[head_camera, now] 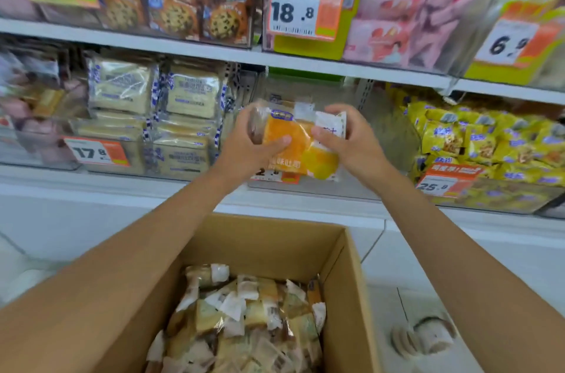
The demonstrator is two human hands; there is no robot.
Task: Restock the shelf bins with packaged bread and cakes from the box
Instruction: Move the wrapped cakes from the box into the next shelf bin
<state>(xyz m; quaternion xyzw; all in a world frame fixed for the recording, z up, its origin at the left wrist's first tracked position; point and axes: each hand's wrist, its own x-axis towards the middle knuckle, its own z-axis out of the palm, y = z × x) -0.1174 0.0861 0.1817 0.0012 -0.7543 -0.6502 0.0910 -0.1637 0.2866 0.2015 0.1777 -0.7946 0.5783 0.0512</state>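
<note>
An orange and yellow packaged bread [302,143] is held up in front of a clear shelf bin [376,140] on the lower shelf. My left hand [253,140] grips the pack's left end and my right hand [348,140] grips its right end. Below my arms stands an open cardboard box [269,244] with several wrapped bread packs [244,320] piled inside. The bin behind the pack looks nearly bare; its price tag is partly hidden by the pack.
Left of that bin, stacked pale toast packs [183,115] fill a bin with a 17.8 tag. Yellow snack bags [489,140] fill the right bin. Cookie packs [180,2] and pink packs [406,14] sit on the upper shelf. White floor lies around the box.
</note>
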